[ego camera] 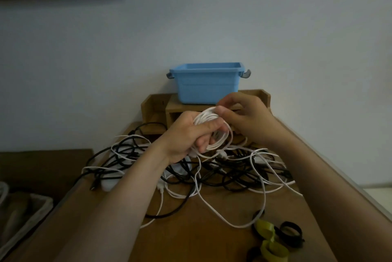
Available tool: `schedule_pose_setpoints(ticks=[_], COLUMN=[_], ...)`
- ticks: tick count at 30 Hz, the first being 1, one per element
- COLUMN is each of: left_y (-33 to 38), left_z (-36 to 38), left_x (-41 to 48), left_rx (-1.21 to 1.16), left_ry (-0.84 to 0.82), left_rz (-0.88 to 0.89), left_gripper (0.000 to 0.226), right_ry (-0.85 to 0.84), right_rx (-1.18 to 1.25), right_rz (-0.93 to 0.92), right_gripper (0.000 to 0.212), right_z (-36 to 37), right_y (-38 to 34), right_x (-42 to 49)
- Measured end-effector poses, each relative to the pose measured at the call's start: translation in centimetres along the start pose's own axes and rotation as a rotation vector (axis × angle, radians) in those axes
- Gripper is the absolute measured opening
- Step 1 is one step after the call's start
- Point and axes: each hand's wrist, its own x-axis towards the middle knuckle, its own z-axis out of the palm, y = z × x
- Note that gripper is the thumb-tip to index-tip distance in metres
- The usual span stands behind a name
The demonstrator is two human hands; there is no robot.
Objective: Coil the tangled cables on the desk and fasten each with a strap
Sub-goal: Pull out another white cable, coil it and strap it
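Head view looks forward and down, close over the desk (191, 230)

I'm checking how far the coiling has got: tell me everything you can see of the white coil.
The white coil is a thin, smooth-looking cable wound into several round loops, held above the tangle. The left hand grips its left side, thumb across the loops; the right hand pinches its top. Its loose tail drops into the tangle on the desk. No strap shows on it.
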Motion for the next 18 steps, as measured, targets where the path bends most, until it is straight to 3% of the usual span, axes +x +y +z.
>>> schedule_pose_setpoints(ticks=[3,6,12,18], left_y=[-0.2,0.0,0.5,-0.1], left_z=[-0.2,-0.7,-1.6,-1.8], left_x=[0.5,0.6,0.7,0.4], left_rx=[-0.223,-0.368,-0.373,-0.259], left_ry=[0.063,0.085,0.083,0.015], left_rz=[0.0,-0.02,-0.124,-0.22], left_gripper=[0.03,0.039,0.019,0.034], right_ry=[-0.296,-0.464,-0.412,-0.389], right_rx=[0.312,0.334,0.543,0.341], right_rz=[0.097,0.086,0.184,0.11], right_gripper=[0.03,0.024,0.026,0.023], right_z=[0.0,0.2,0.9,1.6], right_y=[0.7,1.1,1.2,0.7], right_x=[-0.5,-0.8,-0.1,-0.4])
